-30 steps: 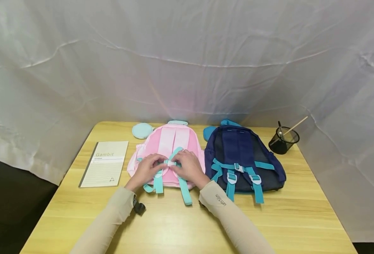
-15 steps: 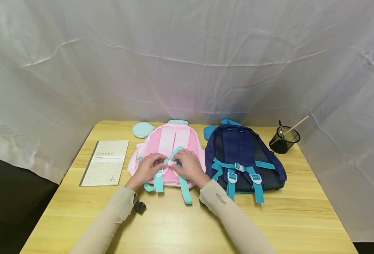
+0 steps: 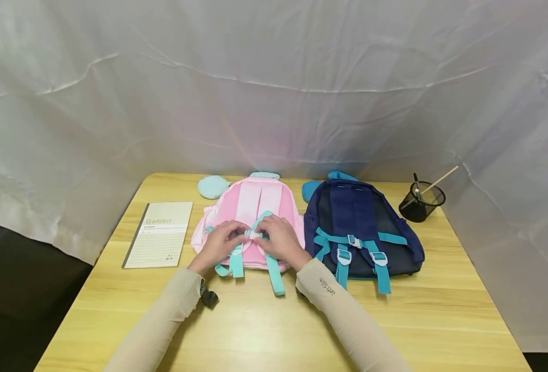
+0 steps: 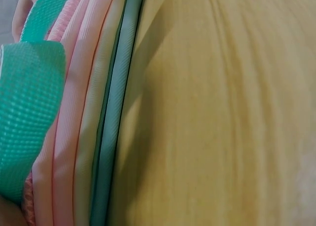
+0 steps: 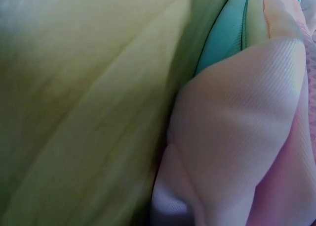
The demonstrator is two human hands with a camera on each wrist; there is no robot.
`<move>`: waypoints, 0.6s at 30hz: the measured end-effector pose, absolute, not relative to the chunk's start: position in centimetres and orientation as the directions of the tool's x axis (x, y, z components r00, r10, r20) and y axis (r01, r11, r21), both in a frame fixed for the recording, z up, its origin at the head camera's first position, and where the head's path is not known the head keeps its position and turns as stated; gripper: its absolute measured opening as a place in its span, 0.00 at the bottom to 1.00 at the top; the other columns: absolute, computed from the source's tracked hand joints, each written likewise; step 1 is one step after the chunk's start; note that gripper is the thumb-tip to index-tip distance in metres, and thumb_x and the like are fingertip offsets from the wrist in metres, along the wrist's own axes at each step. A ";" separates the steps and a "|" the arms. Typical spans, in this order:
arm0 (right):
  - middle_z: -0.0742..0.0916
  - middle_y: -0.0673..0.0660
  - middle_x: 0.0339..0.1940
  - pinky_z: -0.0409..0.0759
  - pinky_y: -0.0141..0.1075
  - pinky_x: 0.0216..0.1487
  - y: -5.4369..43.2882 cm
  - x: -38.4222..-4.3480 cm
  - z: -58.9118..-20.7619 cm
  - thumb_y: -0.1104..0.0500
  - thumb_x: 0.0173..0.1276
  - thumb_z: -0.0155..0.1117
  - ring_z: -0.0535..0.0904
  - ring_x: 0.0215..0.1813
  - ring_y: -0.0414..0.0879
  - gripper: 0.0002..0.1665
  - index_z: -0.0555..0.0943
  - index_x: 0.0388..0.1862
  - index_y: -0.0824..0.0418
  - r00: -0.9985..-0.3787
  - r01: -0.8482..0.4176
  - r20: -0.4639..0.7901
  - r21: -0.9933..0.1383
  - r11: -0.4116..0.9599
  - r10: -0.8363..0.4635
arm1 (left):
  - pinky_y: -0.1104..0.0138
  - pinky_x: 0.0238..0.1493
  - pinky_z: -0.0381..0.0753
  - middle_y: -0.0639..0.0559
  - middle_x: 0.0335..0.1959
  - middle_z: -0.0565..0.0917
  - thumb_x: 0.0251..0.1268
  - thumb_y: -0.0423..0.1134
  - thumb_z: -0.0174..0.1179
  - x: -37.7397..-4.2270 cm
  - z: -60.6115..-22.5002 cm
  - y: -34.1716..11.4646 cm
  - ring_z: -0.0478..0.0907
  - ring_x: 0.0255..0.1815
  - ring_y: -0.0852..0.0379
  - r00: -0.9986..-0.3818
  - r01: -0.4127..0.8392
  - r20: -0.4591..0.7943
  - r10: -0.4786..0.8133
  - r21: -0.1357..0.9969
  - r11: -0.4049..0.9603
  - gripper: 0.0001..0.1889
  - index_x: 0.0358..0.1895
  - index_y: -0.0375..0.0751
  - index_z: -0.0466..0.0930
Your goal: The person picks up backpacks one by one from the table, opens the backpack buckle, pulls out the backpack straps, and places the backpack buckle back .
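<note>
A pink backpack (image 3: pixel 231 200) lies on the wooden table with its back panel and shoulder straps facing up. Across its lower middle runs a turquoise strap with a small white buckle (image 3: pixel 254 235). From the left, my left hand (image 3: pixel 220 242) pinches the buckle end between thumb and fingers. My right hand (image 3: pixel 280 238) pinches the other side of it, so the fingertips of both nearly meet. Fingers partly cover the buckle, and I cannot tell whether its halves are joined. Turquoise strap ends (image 3: pixel 275 276) hang toward me; the left wrist view shows turquoise webbing (image 4: pixel 29 107) up close.
To the right, touching the pink bag, lies a navy backpack (image 3: pixel 352 212) with turquoise straps and a fastened white buckle. A notebook (image 3: pixel 158 235) lies at the left. A black mesh pen cup (image 3: pixel 418 205) with a thin stick stands at the back right. Grey cloth hangs behind.
Both hands keep their pinch at the buckle with hardly any visible movement. The whole head view has shifted slightly, so things appear a little further right and higher.
</note>
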State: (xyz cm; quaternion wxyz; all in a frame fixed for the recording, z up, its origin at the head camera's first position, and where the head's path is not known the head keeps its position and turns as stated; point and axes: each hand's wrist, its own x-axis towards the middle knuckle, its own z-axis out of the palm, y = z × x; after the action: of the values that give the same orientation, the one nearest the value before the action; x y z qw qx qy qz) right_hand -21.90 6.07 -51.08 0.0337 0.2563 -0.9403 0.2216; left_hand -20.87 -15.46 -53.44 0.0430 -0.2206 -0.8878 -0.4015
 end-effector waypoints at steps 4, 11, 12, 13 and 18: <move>0.84 0.48 0.36 0.74 0.41 0.49 6.2 -22.0 -51.3 0.51 0.69 0.74 0.77 0.44 0.44 0.08 0.88 0.42 0.53 -0.855 -0.513 0.172 -0.407 0.756 -0.489 | 0.66 0.37 0.70 0.56 0.37 0.84 0.69 0.42 0.69 -20.8 -53.4 -15.4 0.70 0.33 0.60 -0.898 0.428 0.258 0.356 0.698 0.575 0.12 0.53 0.45 0.86; 0.85 0.48 0.38 0.75 0.41 0.50 6.4 -22.4 -51.3 0.53 0.68 0.74 0.77 0.45 0.44 0.08 0.88 0.42 0.54 -0.851 -0.521 0.181 -0.405 0.751 -0.493 | 0.66 0.40 0.72 0.56 0.39 0.85 0.71 0.43 0.68 -21.0 -53.2 -15.1 0.71 0.35 0.60 -0.904 0.411 0.232 0.359 0.705 0.578 0.12 0.54 0.46 0.86; 0.85 0.49 0.38 0.76 0.41 0.50 6.4 -22.4 -51.3 0.54 0.68 0.74 0.77 0.45 0.44 0.08 0.88 0.42 0.55 -0.849 -0.525 0.181 -0.409 0.747 -0.497 | 0.66 0.39 0.71 0.56 0.39 0.84 0.71 0.43 0.68 -21.0 -53.2 -15.1 0.71 0.34 0.60 -0.906 0.407 0.229 0.357 0.708 0.578 0.12 0.54 0.46 0.86; 0.85 0.49 0.39 0.76 0.42 0.50 6.4 -22.4 -51.3 0.54 0.68 0.74 0.78 0.45 0.45 0.07 0.88 0.42 0.55 -0.846 -0.529 0.182 -0.413 0.742 -0.502 | 0.66 0.39 0.71 0.55 0.38 0.84 0.71 0.43 0.68 -20.9 -53.1 -15.2 0.70 0.34 0.59 -0.907 0.403 0.226 0.355 0.711 0.576 0.12 0.53 0.46 0.86; 0.85 0.51 0.40 0.79 0.42 0.52 6.1 -22.2 -51.1 0.57 0.69 0.73 0.79 0.46 0.46 0.07 0.87 0.42 0.58 -0.839 -0.535 0.174 -0.434 0.725 -0.516 | 0.67 0.38 0.70 0.55 0.37 0.84 0.70 0.42 0.68 -20.8 -53.0 -15.3 0.69 0.33 0.59 -0.910 0.394 0.219 0.352 0.722 0.569 0.12 0.53 0.44 0.86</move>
State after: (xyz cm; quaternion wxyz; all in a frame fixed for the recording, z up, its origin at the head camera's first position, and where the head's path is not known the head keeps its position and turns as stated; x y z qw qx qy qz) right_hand -22.22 6.12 -51.05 0.0206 0.2830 -0.9284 0.2400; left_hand -20.81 -15.29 -53.03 0.0250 -0.2106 -0.8853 -0.4138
